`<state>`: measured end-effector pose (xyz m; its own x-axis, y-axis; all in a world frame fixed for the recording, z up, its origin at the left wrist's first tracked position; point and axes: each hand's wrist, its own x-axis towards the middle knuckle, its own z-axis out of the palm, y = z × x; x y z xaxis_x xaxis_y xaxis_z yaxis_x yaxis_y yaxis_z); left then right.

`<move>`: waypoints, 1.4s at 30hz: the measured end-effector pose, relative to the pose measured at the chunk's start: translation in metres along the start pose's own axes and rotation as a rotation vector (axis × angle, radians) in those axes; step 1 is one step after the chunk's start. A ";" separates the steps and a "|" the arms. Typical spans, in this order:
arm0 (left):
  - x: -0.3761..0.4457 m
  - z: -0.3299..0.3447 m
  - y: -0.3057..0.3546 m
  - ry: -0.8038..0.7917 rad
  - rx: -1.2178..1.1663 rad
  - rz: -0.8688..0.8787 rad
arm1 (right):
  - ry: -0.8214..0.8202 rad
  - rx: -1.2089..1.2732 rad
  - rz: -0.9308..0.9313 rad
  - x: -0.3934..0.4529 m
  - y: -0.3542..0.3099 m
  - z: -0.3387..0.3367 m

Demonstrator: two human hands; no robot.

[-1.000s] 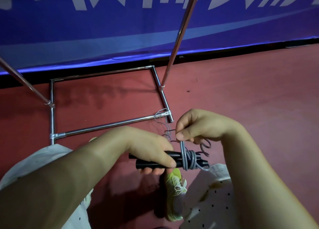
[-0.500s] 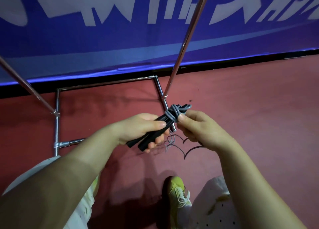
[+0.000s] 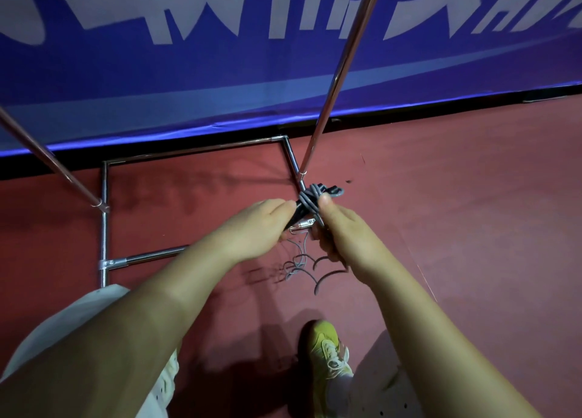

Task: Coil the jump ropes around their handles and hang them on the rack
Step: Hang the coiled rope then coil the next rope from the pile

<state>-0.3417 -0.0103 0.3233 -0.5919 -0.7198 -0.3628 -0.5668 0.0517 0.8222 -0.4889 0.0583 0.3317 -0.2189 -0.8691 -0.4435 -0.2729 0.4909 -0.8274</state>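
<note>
I see my left hand (image 3: 252,228) gripping the black handles (image 3: 294,217), fingers curled round their lower part. My right hand (image 3: 338,228) pinches the grey jump rope (image 3: 310,197) where it is coiled around the handles' upper end, thumb pressed on the wraps. The bundle sits tilted, in front of the metal rack (image 3: 105,222)'s floor frame. Loose rope trails down onto the red floor (image 3: 456,213), near my yellow shoe (image 3: 326,351).

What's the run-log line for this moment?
left hand grips black handles | right hand pinches grey rope coil | loose rope unwound | not hung
</note>
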 end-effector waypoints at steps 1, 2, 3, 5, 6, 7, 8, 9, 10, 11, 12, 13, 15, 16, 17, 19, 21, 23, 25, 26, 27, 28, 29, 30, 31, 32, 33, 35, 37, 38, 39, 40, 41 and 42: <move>0.000 0.001 -0.001 0.010 0.080 0.017 | -0.028 0.065 0.058 0.000 0.000 -0.001; -0.001 0.002 -0.001 0.018 0.129 0.028 | -0.026 0.072 0.092 0.000 0.000 -0.001; -0.001 0.003 -0.002 0.022 0.164 0.039 | -0.007 0.056 0.102 0.000 -0.001 0.000; -0.001 0.006 -0.001 0.041 0.246 0.077 | 0.041 0.088 0.107 0.002 -0.001 0.005; 0.000 0.007 0.000 0.054 0.281 0.096 | 0.048 0.169 0.131 0.003 -0.002 0.007; 0.000 0.008 0.001 0.069 0.306 0.115 | 0.040 0.278 0.163 0.005 -0.002 0.008; 0.001 0.007 0.002 0.080 0.328 0.140 | 0.017 0.388 0.190 0.006 -0.003 0.008; 0.001 0.007 0.002 0.088 0.353 0.169 | -0.013 0.468 0.207 0.007 -0.003 0.006; 0.001 0.006 0.003 0.092 0.379 0.196 | -0.052 0.515 0.218 0.008 -0.002 0.004; 0.001 0.005 0.003 0.089 0.397 0.216 | -0.092 0.532 0.221 0.008 -0.001 0.001; 0.001 0.005 0.002 0.077 0.411 0.226 | -0.122 0.517 0.219 0.008 0.000 -0.002; 0.001 0.005 0.001 0.059 0.421 0.218 | -0.140 0.475 0.217 0.006 0.001 -0.003; 0.000 0.003 -0.001 0.041 0.436 0.192 | -0.144 0.381 0.218 0.004 0.003 -0.002; -0.001 0.003 -0.001 0.035 0.430 0.173 | -0.129 0.353 0.215 0.003 0.004 0.001; -0.001 0.003 -0.002 0.027 0.412 0.147 | -0.103 0.344 0.201 0.003 0.003 0.003; -0.001 0.002 0.000 0.019 0.279 0.089 | -0.042 0.359 0.135 0.003 0.002 0.005; -0.003 -0.004 0.005 -0.024 -0.016 0.013 | -0.016 0.385 0.052 0.002 -0.002 0.004; -0.004 -0.012 0.003 -0.196 -0.509 -0.101 | -0.025 0.451 0.006 0.001 -0.007 0.001; -0.004 -0.012 -0.007 -0.587 -0.973 -0.139 | -0.033 0.552 -0.008 0.001 -0.010 -0.002; -0.005 -0.006 -0.012 -0.782 -1.150 -0.098 | -0.036 0.586 -0.027 0.000 -0.012 -0.003; -0.005 0.003 -0.016 -0.931 -1.298 -0.055 | -0.046 0.598 -0.061 0.000 -0.012 -0.003; -0.007 0.011 -0.017 -1.029 -1.374 -0.017 | -0.062 0.591 -0.093 0.000 -0.013 -0.003; -0.008 0.018 -0.016 -1.072 -1.381 0.017 | -0.073 0.578 -0.107 -0.002 -0.016 -0.003; -0.010 0.022 -0.013 -1.095 -1.346 0.045 | -0.068 0.565 -0.106 -0.003 -0.018 -0.003; -0.012 0.023 -0.010 -1.080 -1.310 0.053 | -0.050 0.568 -0.095 -0.002 -0.018 -0.005; -0.014 0.021 -0.007 -1.032 -1.284 0.047 | -0.030 0.572 -0.078 0.001 -0.017 -0.007; -0.015 0.018 -0.005 -0.976 -1.277 0.033 | -0.015 0.572 -0.058 0.004 -0.017 -0.009; -0.014 0.008 -0.003 -0.887 -1.283 0.019 | -0.005 0.525 -0.044 0.011 -0.011 -0.011; -0.012 0.005 -0.002 -0.840 -1.318 0.024 | -0.048 0.434 -0.076 0.014 -0.004 -0.010; -0.011 0.004 -0.002 -0.851 -1.372 0.035 | -0.080 0.430 -0.087 0.014 -0.001 -0.009; -0.009 0.002 -0.003 -0.874 -1.443 0.049 | -0.106 0.462 -0.081 0.013 -0.001 -0.008; -0.007 0.000 -0.004 -0.900 -1.511 0.065 | -0.124 0.501 -0.074 0.012 -0.003 -0.008; -0.005 -0.004 -0.005 -0.916 -1.560 0.081 | -0.121 0.521 -0.073 0.012 -0.005 -0.009; -0.005 -0.009 -0.006 -0.927 -1.591 0.093 | -0.099 0.516 -0.076 0.011 -0.007 -0.009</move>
<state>-0.3304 -0.0135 0.3240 -0.9855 -0.1588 0.0597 0.1686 -0.9563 0.2390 -0.4983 0.0457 0.3355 -0.1199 -0.9147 -0.3858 0.2170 0.3551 -0.9093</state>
